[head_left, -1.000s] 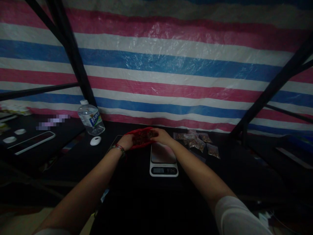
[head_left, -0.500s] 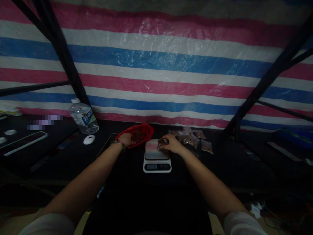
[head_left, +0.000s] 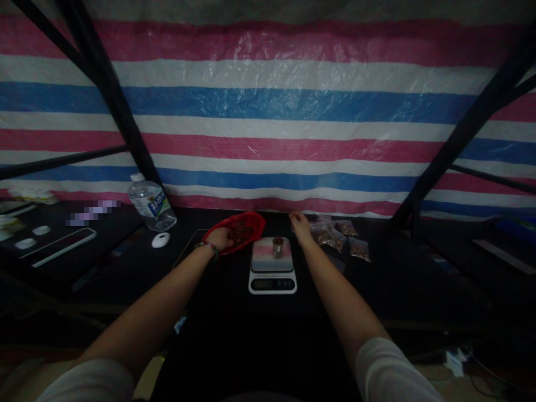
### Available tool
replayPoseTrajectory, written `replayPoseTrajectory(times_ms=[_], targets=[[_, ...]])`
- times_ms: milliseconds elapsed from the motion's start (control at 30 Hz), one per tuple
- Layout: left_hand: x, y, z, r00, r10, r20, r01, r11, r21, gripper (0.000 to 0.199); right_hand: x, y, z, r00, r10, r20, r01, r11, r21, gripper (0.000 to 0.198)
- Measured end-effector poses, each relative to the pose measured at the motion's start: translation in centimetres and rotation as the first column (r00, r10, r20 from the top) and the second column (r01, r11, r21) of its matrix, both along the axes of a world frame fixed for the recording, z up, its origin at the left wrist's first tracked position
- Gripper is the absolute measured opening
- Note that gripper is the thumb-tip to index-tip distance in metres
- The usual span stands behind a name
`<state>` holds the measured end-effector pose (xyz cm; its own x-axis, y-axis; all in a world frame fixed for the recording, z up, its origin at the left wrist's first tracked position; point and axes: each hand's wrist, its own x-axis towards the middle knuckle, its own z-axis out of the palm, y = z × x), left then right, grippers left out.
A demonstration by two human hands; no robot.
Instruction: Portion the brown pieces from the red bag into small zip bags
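Note:
My left hand [head_left: 220,239] reaches into an open red plastic bag [head_left: 258,228] holding small brown pieces [head_left: 242,230]; its fingertips are hidden. A small metal cup [head_left: 277,247], filled with similar pieces, stands upright on the plate of a white digital scale [head_left: 272,273], and neither hand touches it. Behind and right of the scale, my right hand [head_left: 300,226] has its fingers drawn together beside the pile of small clear zip bags [head_left: 329,237]. What is between those fingertips is too small to make out.
One filled zip bag [head_left: 359,249] lies right of the pile. To the left stand a clear plastic bottle [head_left: 151,204] and a white computer mouse [head_left: 161,240]. Farther left lies a phone-like slab [head_left: 65,245] near white caps [head_left: 41,230]. Striped sheeting [head_left: 276,128] and dark metal posts [head_left: 121,120] rise behind.
My right hand has let go of the metal cup, leaving it on the scale, and moved back and right toward the zip bags. My left hand stays in the red bag.

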<state>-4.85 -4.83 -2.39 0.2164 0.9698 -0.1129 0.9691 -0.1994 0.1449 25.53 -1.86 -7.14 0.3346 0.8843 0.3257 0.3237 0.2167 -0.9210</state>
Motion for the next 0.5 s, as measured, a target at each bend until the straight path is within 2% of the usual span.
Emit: replayPoseTrajectory(times_ms=[200, 367, 500], targets=[[-0.5, -0.3, -0.1, 0.998, 0.029, 0.056, -0.031, 0.999, 0.032, 0.028, 0.6, -0.9, -2.3, 1.000, 0.007, 0.011, -0.008, 0.999, 0.042, 0.041], [-0.4, -0.2, 0.6, 0.993, 0.056, 0.103, -0.066, 0.993, 0.098, 0.029, 1.2, -1.1, -2.4, 1.000, 0.001, 0.010, -0.002, 0.999, 0.040, 0.042], [0.5, -0.7, 2.3, 0.988, 0.023, 0.156, -0.048, 0.987, 0.155, 0.030, 1.3, -1.0, -2.3, 0.998, -0.013, 0.068, 0.011, 1.000, 0.027, 0.040]])
